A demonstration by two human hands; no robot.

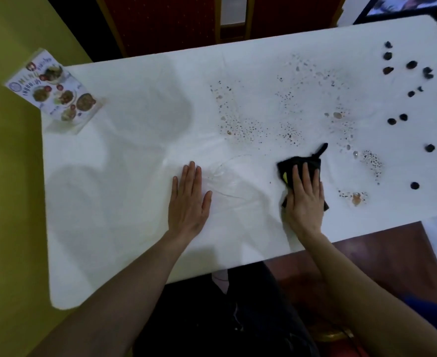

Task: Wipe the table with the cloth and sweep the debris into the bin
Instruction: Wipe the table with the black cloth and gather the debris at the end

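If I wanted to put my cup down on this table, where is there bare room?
The widest bare patch lies between the menu card at the far left corner and the left hand, and runs to the near table edge. It is crowded right of the black cloth under the right hand: fine crumbs mid-table, dark lumps at the right end.

Both forearms are seen bare from the fingers back to the lower edge of the view; no sleeve, watch, ring or bracelet is worn on the left hand [188, 199] or on the right hand [305, 199]. The fingernails are kept short and unpainted. Well behind the fingers, between the two forearms, dark, nearly black clothing [227, 318] is worn over the lap, its fabric creased, and a small pale patch is seen at its upper edge.
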